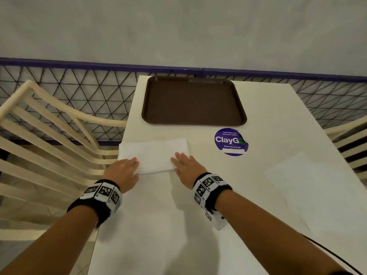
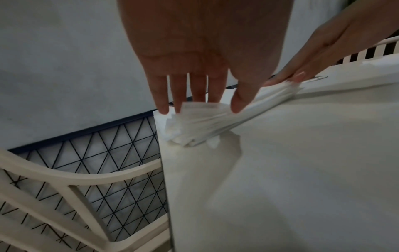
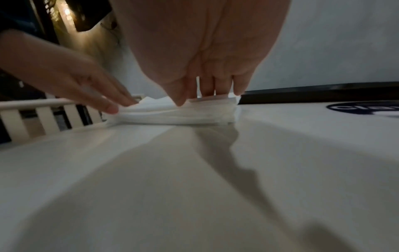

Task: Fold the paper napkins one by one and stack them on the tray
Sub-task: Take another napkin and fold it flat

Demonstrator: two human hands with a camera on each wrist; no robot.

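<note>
A white paper napkin (image 1: pixel 155 153) lies folded into a long strip near the table's left edge, just in front of the brown tray (image 1: pixel 193 100), which holds nothing. My left hand (image 1: pixel 125 167) presses flat on the napkin's left end (image 2: pixel 194 122) with straight fingers. My right hand (image 1: pixel 184 165) presses flat on its right end (image 3: pixel 194 112), fingers straight too. Another flat white napkin (image 1: pixel 309 187) lies spread on the table to the right.
A round purple ClayGo sticker (image 1: pixel 231 141) is stuck to the white table (image 1: pixel 178 225) right of the folded napkin. Cream slatted chairs (image 1: pixel 49 139) stand at both sides. A black wire mesh fence (image 1: pixel 89 92) runs behind the table.
</note>
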